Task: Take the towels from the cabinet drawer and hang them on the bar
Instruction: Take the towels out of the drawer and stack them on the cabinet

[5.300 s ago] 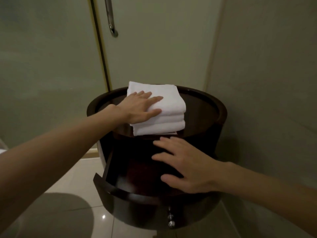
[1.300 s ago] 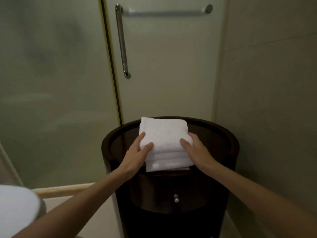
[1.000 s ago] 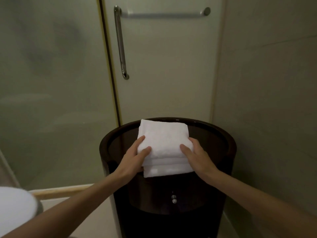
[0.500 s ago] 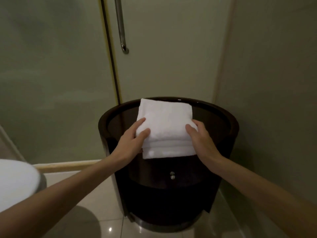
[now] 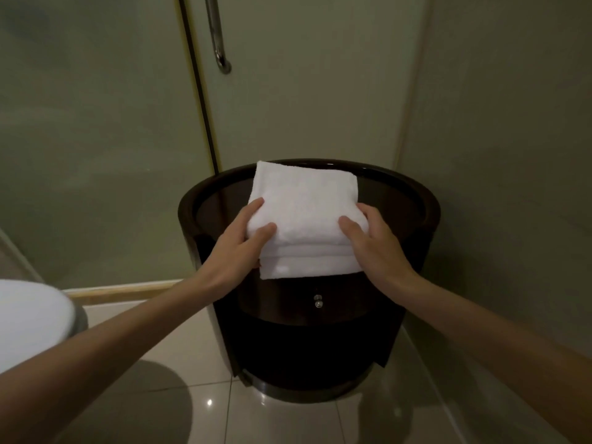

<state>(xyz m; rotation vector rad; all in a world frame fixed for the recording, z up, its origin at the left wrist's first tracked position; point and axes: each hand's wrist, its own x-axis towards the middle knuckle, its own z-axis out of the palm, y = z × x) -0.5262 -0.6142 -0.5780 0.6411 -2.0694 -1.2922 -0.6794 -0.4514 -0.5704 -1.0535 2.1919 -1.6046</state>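
A stack of folded white towels [image 5: 306, 213] lies on top of a round dark wooden cabinet [image 5: 429, 213], overhanging its front edge. My left hand [image 5: 238, 248] grips the stack's left side, thumb on top and fingers underneath. My right hand [image 5: 373, 243] grips the right side the same way. The cabinet drawer [image 5: 317, 304] below, with its small metal knob, is closed. Only the lower end of a vertical metal bar [image 5: 219, 49] on the glass door shows at the top; the horizontal bar is out of view.
Frosted glass panels stand behind the cabinet, and a wall [image 5: 512, 155] closes in on the right. A white rounded fixture [image 5: 28, 318] sits at the left edge. Glossy tiled floor [image 5: 192, 395] spreads in front of the cabinet.
The drawer, open five seconds ago, is now closed. Both hands have come to grip the stack's sides. The view has tilted down, so the horizontal bar has left the frame.
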